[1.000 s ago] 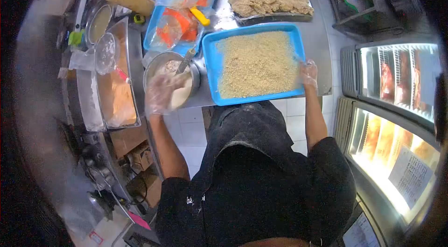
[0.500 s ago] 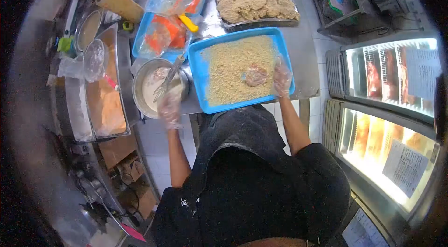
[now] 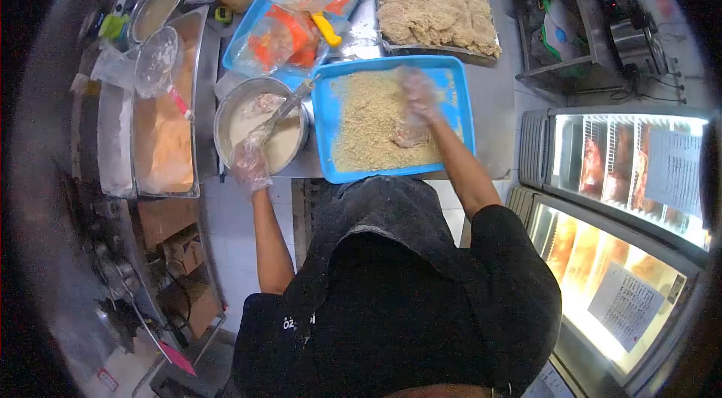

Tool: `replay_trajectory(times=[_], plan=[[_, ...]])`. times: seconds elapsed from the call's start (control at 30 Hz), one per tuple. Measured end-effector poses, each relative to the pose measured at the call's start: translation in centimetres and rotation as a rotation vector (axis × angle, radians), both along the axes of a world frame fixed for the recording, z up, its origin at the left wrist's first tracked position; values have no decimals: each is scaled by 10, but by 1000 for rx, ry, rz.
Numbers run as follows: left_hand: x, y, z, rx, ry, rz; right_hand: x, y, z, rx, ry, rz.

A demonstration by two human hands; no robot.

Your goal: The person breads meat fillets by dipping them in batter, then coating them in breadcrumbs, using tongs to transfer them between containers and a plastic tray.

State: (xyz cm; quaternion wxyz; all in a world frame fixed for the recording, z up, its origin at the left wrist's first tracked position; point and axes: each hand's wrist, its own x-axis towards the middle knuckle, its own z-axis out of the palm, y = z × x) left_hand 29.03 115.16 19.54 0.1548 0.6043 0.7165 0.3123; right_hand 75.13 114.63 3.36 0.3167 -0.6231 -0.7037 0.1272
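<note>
My left hand (image 3: 250, 165), in a clear plastic glove, is at the near rim of a metal bowl (image 3: 220, 121) of pale batter, beside the wires of a whisk (image 3: 284, 107); its fingers are hard to make out. A piece of meat shows in the batter. My gloved right hand (image 3: 419, 96), smeared by motion, is over the crumbs (image 3: 365, 124) in a blue tray (image 3: 326, 112). Just below it, a piece of raw meat (image 3: 411, 135) lies partly covered in crumbs.
Behind stand a tray of coated pieces (image 3: 436, 11) and a blue tray (image 3: 233, 41) with plastic bags and a yellow-handled tool (image 3: 326, 29). Flour bins (image 3: 169, 135) with a sieve (image 3: 159, 61) are at left, lit display fridges (image 3: 628, 172) at right.
My right hand has moved from the tray's right edge inward over the crumbs, baring some blue at the right. My left hand has shifted left and slightly up. The whole view has shifted.
</note>
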Motion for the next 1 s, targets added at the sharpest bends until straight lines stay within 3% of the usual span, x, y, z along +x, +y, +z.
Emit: replay_trajectory(times=[0.03, 0.1, 0.2, 0.3, 0.4, 0.5, 0.57, 0.6, 0.7, 0.8, 0.9, 1.0], plan=[[0, 0, -3, -2, -9, 12, -15, 7, -11, 68, -184, 175], [-1, -2, -6, 6, -8, 17, -101, -14, 115, -40, -330, 64], [1, 1, -3, 23, -2, -26, -140, -38, 125, 39, -484, 138], [4, 2, 5, 10, -17, -55, -129, -20, 118, -439, -367, 202], [13, -1, 21, 10, 1, -50, -88, -5, 135, -618, -237, 289], [4, -1, 6, 24, -18, -40, -48, -4, 140, -707, -219, 553], [-22, 2, -42, 56, -51, -35, -30, -2, 160, -791, -160, 298], [-14, 0, -31, 38, -18, -21, -26, -2, 166, -829, -130, 170], [10, -3, 13, 4, 49, -7, -42, -31, 107, -49, -427, -170], [12, -5, 17, -33, 52, -10, -77, -57, 124, 10, -525, -52], [12, -5, 24, -135, 90, 47, -47, -63, 118, -29, -87, -240], [18, -2, 28, -157, 97, 50, -14, -102, 96, -92, -56, -271]])
